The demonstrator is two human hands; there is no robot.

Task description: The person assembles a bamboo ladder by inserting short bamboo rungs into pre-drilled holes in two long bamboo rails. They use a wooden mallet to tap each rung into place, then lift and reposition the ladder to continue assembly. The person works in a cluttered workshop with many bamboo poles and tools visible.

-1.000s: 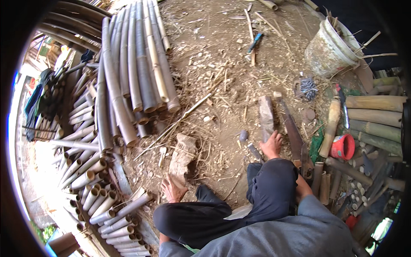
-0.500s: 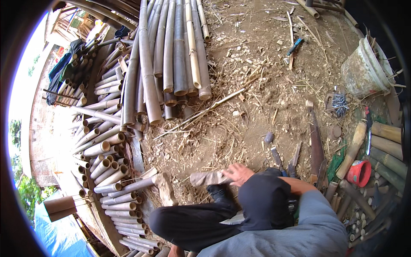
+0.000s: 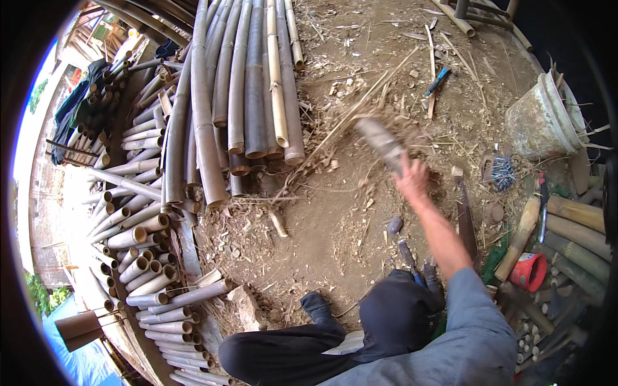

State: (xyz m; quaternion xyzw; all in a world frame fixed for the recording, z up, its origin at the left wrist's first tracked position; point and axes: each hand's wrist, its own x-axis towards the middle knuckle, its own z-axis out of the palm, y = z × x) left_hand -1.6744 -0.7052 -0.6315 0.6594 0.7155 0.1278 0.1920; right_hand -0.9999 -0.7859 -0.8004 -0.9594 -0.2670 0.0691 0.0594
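Note:
My right hand (image 3: 412, 177) is stretched out ahead over the dirt floor, its fingers closed on the near end of a short, rough greyish-brown piece of wood (image 3: 384, 143). The piece is blurred by motion and lies low against the ground. Just beyond it is a heap of shavings, strips and dust (image 3: 360, 109). Nearer to me, below the outstretched arm, a small grey stone (image 3: 395, 225) and a dark-handled tool (image 3: 409, 256) lie on the ground. My left hand is out of view.
Long bamboo poles (image 3: 255, 96) and stacked cut lengths (image 3: 138, 238) fill the left. A blue-handled tool (image 3: 438, 82) lies ahead. On the right are a stained white bucket (image 3: 537, 122), a nail pile (image 3: 502, 172), a saw blade (image 3: 466, 219) and a red container (image 3: 528, 273).
My right hand has gone from near my foot to farther ahead, taking the wood piece along. Shavings and strips have been pushed forward into a heap. The left hand has left the lower edge.

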